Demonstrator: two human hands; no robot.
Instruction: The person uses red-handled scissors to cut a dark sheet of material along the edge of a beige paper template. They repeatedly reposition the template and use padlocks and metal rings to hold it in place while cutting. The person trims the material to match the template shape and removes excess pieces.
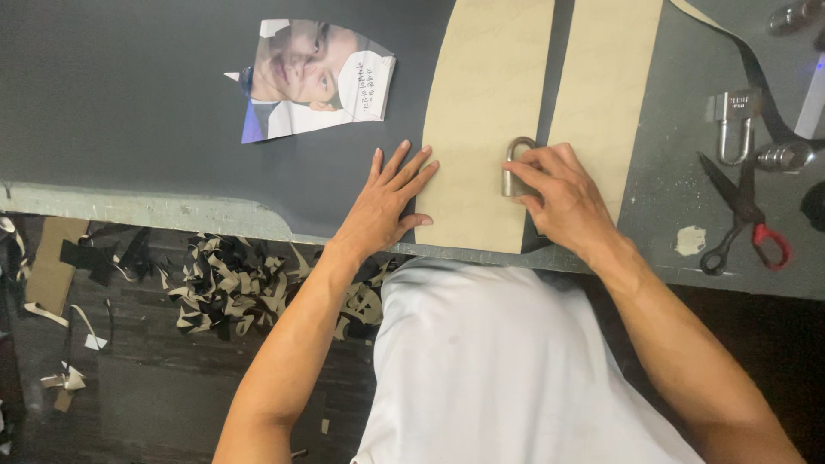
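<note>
**Padlock Pressed onto Tan Sheet at the Cutting Table**

On the floor at the far left lay a heap of black and tan offcuts (228, 288), curled strips piled below the table's edge, with a few stray scraps further left. Above them ran the dark grey worktable (129, 103), its pale worn edge facing the person. A torn piece of printed paper (314, 79) lay flat on the table top, well apart from both hands.

The left hand (387, 202) lay palm down with the fingers spread and apart, holding nothing. Its fingertips reached the left border of a wide tan sheet (481, 112), while the palm rested on the dark material beside it.

That sheet ran from the table's near edge to the far edge of the view. A narrow dark gap separated it from a second tan strip (606, 77) lying alongside to the right.

The right hand (559, 193) was closed on a metal padlock (516, 172), fingers wrapped over its right side and thumb below. The padlock stood on the right part of the wide sheet, just beside the dark gap, its shackle pointing away from the person.

Further right, on bare table, a second padlock (736, 125) lay with a long shackle, touching a black strap (760, 77) that trailed diagonally from the top. Just below lay scissors (739, 210) with one red handle and one black, blades pointing up and left. A small pale scrap (690, 241) sat near the handles.
</note>
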